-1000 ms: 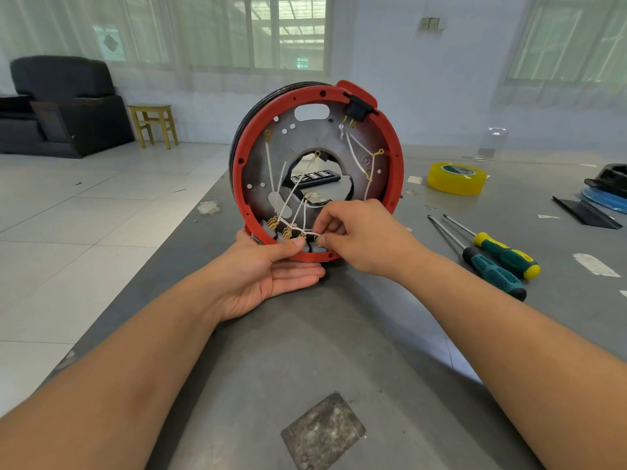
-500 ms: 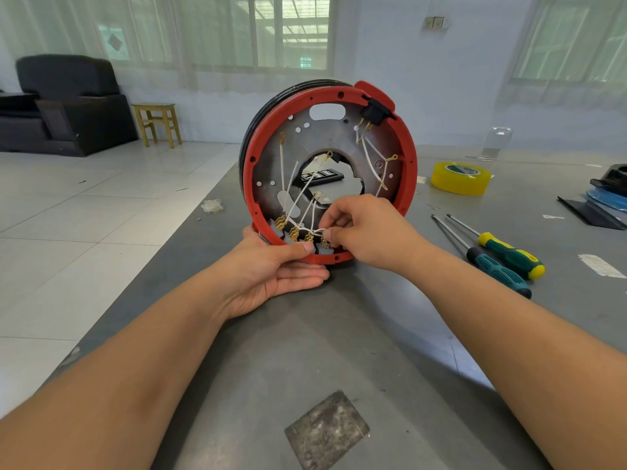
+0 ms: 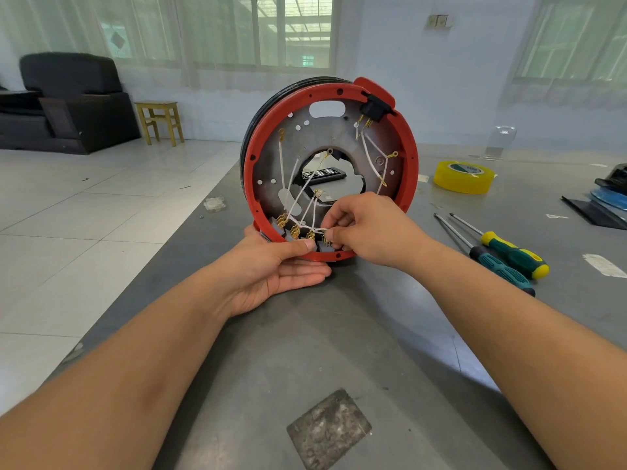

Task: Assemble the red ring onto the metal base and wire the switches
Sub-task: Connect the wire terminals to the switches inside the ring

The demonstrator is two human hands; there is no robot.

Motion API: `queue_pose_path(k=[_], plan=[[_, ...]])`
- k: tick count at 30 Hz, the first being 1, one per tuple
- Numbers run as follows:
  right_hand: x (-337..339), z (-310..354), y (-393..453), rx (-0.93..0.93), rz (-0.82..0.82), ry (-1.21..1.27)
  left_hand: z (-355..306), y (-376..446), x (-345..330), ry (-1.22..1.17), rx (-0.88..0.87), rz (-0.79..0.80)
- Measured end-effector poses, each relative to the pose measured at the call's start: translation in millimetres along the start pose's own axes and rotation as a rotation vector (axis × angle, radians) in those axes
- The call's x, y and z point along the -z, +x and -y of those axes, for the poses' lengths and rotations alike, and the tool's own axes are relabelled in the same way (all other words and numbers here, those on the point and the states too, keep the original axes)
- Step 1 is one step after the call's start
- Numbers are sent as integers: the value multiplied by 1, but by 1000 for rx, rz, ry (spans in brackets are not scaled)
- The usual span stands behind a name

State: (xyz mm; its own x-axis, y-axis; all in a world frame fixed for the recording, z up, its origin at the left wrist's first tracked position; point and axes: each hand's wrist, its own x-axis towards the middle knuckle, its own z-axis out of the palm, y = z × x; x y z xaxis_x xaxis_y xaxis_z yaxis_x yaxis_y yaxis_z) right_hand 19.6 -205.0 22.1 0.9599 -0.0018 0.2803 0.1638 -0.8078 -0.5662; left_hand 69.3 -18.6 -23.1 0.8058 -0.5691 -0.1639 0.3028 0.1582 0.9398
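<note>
The red ring (image 3: pixel 249 171) sits around the round metal base (image 3: pixel 339 130), and the assembly stands upright on edge on the grey table. White wires (image 3: pixel 295 195) with brass terminals run across the plate down to a row of dark switches (image 3: pixel 288 232) along the lower rim. A black switch (image 3: pixel 372 110) sits at the top right of the ring. My left hand (image 3: pixel 271 269) cups the bottom of the ring, thumb on the rim. My right hand (image 3: pixel 366 228) pinches a white wire terminal at the rightmost lower switch.
Two screwdrivers (image 3: pixel 502 256) lie right of the ring, and a yellow tape roll (image 3: pixel 463 176) sits further back. Black and blue parts (image 3: pixel 610 198) are at the right edge. The table's left edge (image 3: pixel 190 239) drops to a tiled floor with a black armchair (image 3: pixel 68 100) and a stool (image 3: pixel 159 120).
The view has shifted slightly, so the ring sits a little further right in frame. Both hands keep their hold at the lower switches; the right fingers have barely moved.
</note>
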Motion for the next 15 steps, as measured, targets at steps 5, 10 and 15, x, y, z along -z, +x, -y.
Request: queue_pose_path(k=[5,10,15], plan=[[-2,-1,-1,11,-29,-17,0,0,0,-34,2,-10],[-3,-1,-2,14,-33,-47,1,1,1,-49,6,-10],[-5,2,-3,74,-73,-109,0,0,3,-107,11,12]])
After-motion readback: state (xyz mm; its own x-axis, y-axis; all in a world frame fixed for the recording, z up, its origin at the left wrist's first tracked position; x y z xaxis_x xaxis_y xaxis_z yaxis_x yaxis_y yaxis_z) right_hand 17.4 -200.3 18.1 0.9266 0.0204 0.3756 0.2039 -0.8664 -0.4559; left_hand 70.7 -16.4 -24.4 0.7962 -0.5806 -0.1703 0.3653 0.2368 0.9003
